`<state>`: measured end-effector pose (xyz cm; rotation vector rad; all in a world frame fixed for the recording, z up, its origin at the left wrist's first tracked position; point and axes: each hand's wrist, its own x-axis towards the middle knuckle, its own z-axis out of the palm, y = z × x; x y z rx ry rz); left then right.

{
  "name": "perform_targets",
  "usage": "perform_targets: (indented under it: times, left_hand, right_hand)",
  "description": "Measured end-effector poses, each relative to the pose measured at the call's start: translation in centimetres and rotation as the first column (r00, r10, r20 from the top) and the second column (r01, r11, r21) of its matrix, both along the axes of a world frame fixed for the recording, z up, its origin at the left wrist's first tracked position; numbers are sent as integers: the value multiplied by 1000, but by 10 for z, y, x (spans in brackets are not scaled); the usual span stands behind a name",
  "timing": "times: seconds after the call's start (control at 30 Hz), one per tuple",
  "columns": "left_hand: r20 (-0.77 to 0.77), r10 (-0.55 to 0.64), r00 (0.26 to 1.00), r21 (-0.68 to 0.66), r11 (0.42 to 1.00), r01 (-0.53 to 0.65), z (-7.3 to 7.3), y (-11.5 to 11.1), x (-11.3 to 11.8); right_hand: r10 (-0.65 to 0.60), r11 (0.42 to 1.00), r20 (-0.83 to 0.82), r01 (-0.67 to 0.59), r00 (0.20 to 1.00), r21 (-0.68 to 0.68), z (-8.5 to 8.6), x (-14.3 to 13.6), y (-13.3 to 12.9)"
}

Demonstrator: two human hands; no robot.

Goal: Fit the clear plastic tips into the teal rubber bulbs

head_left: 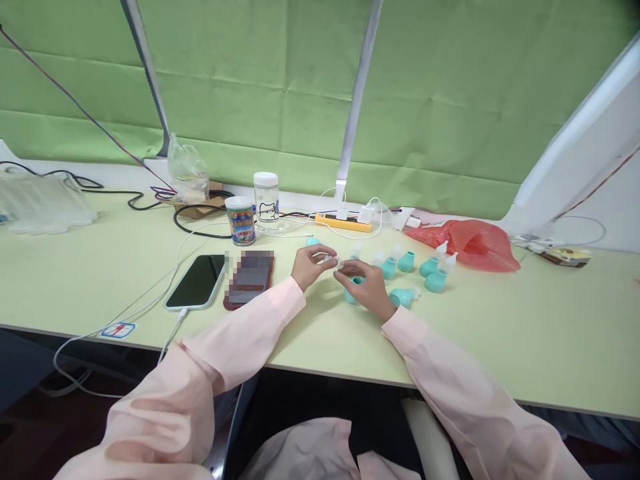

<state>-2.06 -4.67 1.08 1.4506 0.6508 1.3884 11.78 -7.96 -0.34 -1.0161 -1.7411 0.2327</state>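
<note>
My left hand (pixel 309 267) and my right hand (pixel 371 285) meet over the table, fingertips pinched on a small translucent whitish plastic piece (pixel 340 264). Its exact shape is too small and too covered to make out. Under my right hand, partly hidden, stands an open-mouthed teal rubber bulb (pixel 350 297). Another teal bulb (pixel 400 297) with a whitish nozzle lies on its side by the right wrist. Farther right, a teal bulb (pixel 435 281) stands with a white nozzle (pixel 451 261) in its neck, beside a similar one. An upright bulb (pixel 407 261) has an open neck.
Left of my hands lie a red-cased phone (pixel 250 279) and a white-edged phone (pixel 196 283) on a cable. Behind them stand a printed cup (pixel 241 221) and a clear jar (pixel 267 203). A yellow power strip (pixel 343 223) and red plastic bag (pixel 470 245) lie at the back.
</note>
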Motion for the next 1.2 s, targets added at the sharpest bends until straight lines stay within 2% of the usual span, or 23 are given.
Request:
perform_targets:
  times: [0.13,0.3,0.4,0.47,0.53,0.63,0.7,0.8,0.9,1.1,1.17,1.2]
  left_hand:
    - [95,-134,987,-40,990,138,-2,-4,2]
    - [71,-175,982,1,984,176,-2,-6,3]
    - [-42,-119,992,50,991,121,0,-7,2]
    - [-182,0,983,154,988,29,2,-7,1]
    - [-348,193,917,372,927,-54,2,-7,-1]
    - [-464,467,753,687,726,-27,0,-6,-2]
    - [-477,552,684,774,633,29,-1,-5,-3]
    - [-483,592,645,809,583,70,-2,-3,-2]
    - [-492,539,684,784,616,78,-3,-2,-2]
    - [-483,362,798,599,801,-1,-1,-1,-5]
    - [-478,337,811,566,824,-9,0,0,-6]
    - [-482,346,805,576,818,-7,0,1,-6]
  right_hand:
    - [24,997,-180,-37,983,-73,5,-1,-3]
    - [60,992,-150,-76,987,-104,3,1,0]
    - [51,998,-91,-54,995,-35,3,2,0]
    - [28,999,-23,-27,999,45,4,4,0]
    - [-6,992,54,0,999,125,5,6,1]
    - [-62,977,150,29,987,212,4,9,4]
    - [-93,966,208,38,974,256,2,11,7]
    - [-132,956,295,43,946,291,-2,13,9]
    - [-161,949,349,48,923,311,-4,15,10]
    - [-175,932,357,37,917,362,-1,16,9]
    - [-177,927,358,33,917,373,0,15,8]
    - [-179,926,358,34,916,376,0,15,8]
